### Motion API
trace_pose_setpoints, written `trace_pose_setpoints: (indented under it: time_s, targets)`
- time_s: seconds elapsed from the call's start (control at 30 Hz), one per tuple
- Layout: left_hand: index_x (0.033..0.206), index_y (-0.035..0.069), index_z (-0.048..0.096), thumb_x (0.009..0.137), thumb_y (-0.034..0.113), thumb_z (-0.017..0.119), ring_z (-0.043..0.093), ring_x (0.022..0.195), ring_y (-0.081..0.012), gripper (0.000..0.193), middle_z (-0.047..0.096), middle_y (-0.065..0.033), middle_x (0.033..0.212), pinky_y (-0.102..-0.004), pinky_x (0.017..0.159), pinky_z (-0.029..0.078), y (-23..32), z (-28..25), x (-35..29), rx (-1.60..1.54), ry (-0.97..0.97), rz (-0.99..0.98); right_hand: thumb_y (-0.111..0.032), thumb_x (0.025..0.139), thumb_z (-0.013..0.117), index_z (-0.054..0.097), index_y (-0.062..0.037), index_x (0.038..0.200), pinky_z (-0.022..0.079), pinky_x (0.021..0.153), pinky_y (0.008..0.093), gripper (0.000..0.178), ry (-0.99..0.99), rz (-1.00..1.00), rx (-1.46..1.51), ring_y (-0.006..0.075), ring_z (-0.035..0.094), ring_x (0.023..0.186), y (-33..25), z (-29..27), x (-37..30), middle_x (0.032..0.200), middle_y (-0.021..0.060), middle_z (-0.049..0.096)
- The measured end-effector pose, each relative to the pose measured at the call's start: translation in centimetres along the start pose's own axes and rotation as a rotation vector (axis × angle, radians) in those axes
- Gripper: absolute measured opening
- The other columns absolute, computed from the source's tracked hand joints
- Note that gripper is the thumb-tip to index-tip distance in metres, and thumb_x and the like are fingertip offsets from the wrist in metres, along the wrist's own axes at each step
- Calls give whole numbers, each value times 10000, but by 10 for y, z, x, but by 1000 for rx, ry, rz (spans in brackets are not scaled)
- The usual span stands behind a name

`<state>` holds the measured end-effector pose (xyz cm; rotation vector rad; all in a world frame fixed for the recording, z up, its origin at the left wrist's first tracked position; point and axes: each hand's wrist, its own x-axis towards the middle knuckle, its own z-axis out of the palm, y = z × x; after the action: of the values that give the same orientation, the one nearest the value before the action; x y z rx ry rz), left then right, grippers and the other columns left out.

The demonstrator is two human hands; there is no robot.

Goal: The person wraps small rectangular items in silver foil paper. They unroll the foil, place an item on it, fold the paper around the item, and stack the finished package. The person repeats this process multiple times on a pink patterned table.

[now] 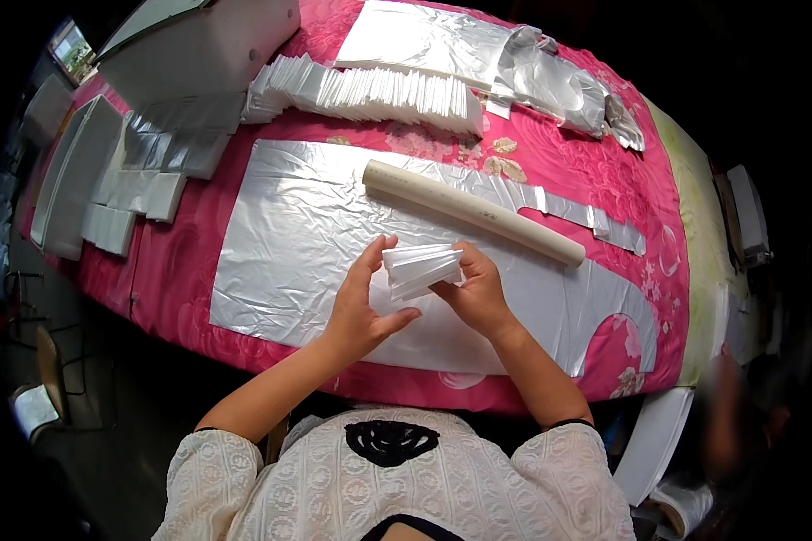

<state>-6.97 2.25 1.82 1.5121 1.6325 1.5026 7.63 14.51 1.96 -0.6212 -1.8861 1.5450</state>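
A small bundle of folded white sheets (421,270), fanned along its near side, is held up over the middle of the silver sheet (280,261), just on the near side of the cream tube (478,215). The right hand (478,293) has closed around its right end, thumb on the near side and fingers on the far side. The left hand (359,302) is spread wide at its left, thumb well away from the fingers; whether its fingertips touch the bundle I cannot tell. The bundle shows plain white faces; the tube carries faint dark marks too small to read.

The tube lies slantwise on the silver sheet, whose right end has curved cutouts. Beyond it, a long row of white folded packets (361,95) stands on the pink floral cloth (180,270) covering the surface, with another silver sheet (424,41), crumpled at its right, farther off. On the left are small white packets (162,194), a shallow white tray (72,180) on its side and, at the far left, a large white box (198,54)
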Motion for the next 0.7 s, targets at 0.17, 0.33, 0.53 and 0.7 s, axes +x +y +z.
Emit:
trace_pose_setpoints:
  time_s: [0.17,0.33,0.53,0.7]
  targets:
    - [1256,31,376,634,219,810,565,1000,-256,782,558,-126,1095,-350,858,452,-21,36,-14,-71,36,-13,-135,711,736,383,-57,1288,418,919,336,681,78,79,100,239,528,1086,15,29,-43,1175,137,534]
    - [1119,45,422,582,299,838,571,908,-253,725,554,-109,997,-339,782,466,-20,43,-14,-90,111,48,-174,681,766,41,-113,1436,383,980,366,1049,-62,14,134,308,414,1233,13,29,-43,1370,195,355]
    - [1059,60,429,589,231,834,573,871,-257,643,548,-98,948,-345,759,470,-27,38,-15,-15,95,77,-95,639,706,245,-127,1398,270,1032,420,889,-11,-63,-461,302,422,1191,-5,13,-42,1295,164,417]
    - [1149,50,361,582,217,835,565,927,-290,757,538,-138,1035,-369,790,461,-28,40,-18,42,65,23,-22,636,627,547,-96,1145,244,1034,431,520,-135,-420,-1048,224,498,1061,-46,17,-32,1057,64,562]
